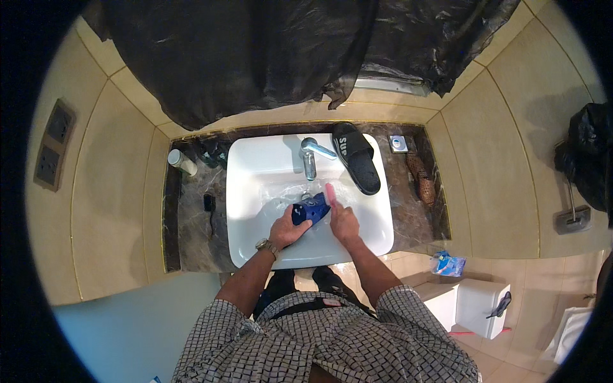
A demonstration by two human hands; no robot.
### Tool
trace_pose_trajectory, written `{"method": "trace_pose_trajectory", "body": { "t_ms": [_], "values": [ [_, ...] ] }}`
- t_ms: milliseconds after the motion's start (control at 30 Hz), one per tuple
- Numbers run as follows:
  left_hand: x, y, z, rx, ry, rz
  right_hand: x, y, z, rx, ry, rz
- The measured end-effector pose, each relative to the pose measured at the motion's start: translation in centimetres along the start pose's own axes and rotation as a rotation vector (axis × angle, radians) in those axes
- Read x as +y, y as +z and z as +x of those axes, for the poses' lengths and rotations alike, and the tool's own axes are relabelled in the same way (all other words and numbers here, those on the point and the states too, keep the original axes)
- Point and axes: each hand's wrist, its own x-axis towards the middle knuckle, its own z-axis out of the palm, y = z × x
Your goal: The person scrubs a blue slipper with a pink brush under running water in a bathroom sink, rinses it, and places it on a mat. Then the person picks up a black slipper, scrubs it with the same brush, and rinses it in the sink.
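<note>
Over the white sink [241, 191], my left hand [287, 230] grips a blue rubber clog [311, 210], thumb on top and fingers partly hidden beneath it. My right hand [345, 225] is closed round a pink brush [329, 193], its head at the clog's right end. Whether bristles touch the clog is hard to make out. Water glistens in the basin below. Behind the hands stands a chrome tap [310, 158]. A black slide sandal [359, 163] rests on the sink's back right corner, tilted toward the basin.
Dark marble counter [198, 236] flanks the sink. A white-capped bottle [182, 162] stands at left. At right lie a small square box [398, 143] and a brown patterned object [421, 181]. Black plastic sheeting [242, 57] hangs behind. A white bin-like box [482, 309] is low at right.
</note>
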Motion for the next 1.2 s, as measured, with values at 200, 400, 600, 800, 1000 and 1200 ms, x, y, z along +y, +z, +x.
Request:
{"method": "trace_pose_trajectory", "body": {
  "t_ms": [200,400,600,800,1000,1200],
  "values": [
    [-2.6,-0.6,0.9,0.019,0.012,-0.165,-5.2,-3.4,-5.1,-0.111,-0.074,0.084],
    [-0.7,-1.3,-0.5,-0.008,0.037,-0.193,-3.7,-3.2,-4.8,-0.118,-0.114,0.003],
    [-2.6,-1.0,0.5,-0.013,0.056,-0.186,0.0,-0.6,3.7,-0.129,0.036,-0.109],
    [-3.2,0.2,0.7,0.13,-0.036,-0.295,-1.6,-0.4,3.2,-0.256,0.342,0.562],
    [-1.7,0.8,1.3,0.135,-0.051,-0.19,-4.4,-1.7,-5.4,-0.053,-0.245,0.319],
    [-6.3,3.1,2.5,0.195,0.159,-0.309,-6.8,-4.0,-6.8,-0.075,-0.343,0.236]
  ]
}}
